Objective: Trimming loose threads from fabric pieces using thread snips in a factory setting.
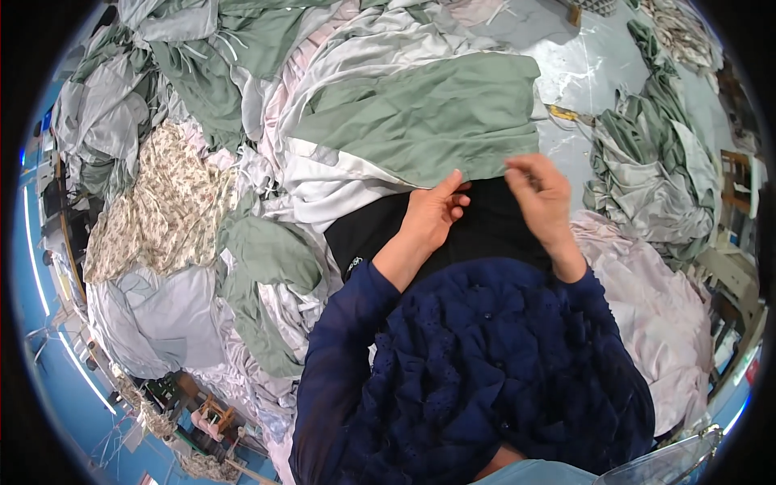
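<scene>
- Across the grey tabletop (594, 77): white scuffs and glare on the far side; heaped cloth over much of the rest.
- Green cloth (420, 113): spread, creased, on white cloth (315, 190), directly before the person; its near edge meets black fabric (485, 230) over the lap.
- Left hand (428, 214): thumb over that near edge, fingers curled; whether it pinches the cloth cannot be told.
- Right hand (543, 194): fingers bent, fingertips blurred at the cloth's near right corner; hold or release cannot be told.
- Yellow tool (563, 113): just beyond the green cloth's right edge; kind unclear.
- Left side: floral cloth (158, 206) among grey and green pieces.
- Right side: green-and-grey bundle (659, 166); pale pink cloth (647, 315) nearer the person.
- Room: blue surface (73, 388) and bright light strips (86, 372) at left; wooden furniture (737, 194) at right, partly cut off.
</scene>
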Demonstrator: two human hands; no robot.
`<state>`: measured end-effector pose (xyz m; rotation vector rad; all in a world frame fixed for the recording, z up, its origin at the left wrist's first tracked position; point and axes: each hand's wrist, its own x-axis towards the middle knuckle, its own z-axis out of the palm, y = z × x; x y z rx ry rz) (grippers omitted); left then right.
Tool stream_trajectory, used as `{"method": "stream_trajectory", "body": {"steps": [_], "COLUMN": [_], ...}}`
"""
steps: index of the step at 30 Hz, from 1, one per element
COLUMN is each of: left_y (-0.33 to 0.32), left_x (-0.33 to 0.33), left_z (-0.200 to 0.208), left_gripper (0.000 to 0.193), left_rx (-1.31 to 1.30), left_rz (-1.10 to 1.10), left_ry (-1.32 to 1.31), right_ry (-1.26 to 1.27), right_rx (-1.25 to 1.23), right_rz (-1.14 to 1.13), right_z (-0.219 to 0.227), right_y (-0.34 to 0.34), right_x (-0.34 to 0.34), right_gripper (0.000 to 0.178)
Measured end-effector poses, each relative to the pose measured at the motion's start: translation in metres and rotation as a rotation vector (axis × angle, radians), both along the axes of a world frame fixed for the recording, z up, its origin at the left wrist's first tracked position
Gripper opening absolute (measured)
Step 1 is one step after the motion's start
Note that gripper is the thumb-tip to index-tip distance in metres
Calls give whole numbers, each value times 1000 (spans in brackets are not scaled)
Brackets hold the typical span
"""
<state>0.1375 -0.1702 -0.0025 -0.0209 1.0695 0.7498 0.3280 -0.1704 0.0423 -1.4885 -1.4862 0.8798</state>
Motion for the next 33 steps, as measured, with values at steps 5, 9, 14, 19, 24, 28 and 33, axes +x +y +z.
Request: {"method": "stream_trajectory", "body": {"steps": [5,9,14,19,24,28,33], "left_y": [2,-1,0,-1,-2,-2,-1], "left_x": [11,11,9,9,7,6,5], "left_z": [-5,-1,-2,-2,-4,-4,-6], "left_gripper": [19,16,14,12,12,13,15], "left_rx": [72,149,201,223,232,262,272], "left_rz": [5,18,-13,-26,-43,-61,-58], "left_ry": [-9,11,38,70,68,45,-4], "right_ry": [-106,-133,-166,-162,-110,6,524], "right_rx": [-4,-4,41,70,-57,-134,-563], "right_rz": [84,132,164,143,165,179,-43], "right_z": [-10,-17,-21,-20,-16,-19,-21], "right_y": [5,6,7,3,1,-1,-2], "right_x": [-21,-20,-21,-27,-26,-21,-7], "right_gripper": [20,18,11,7,6,6,11]}}
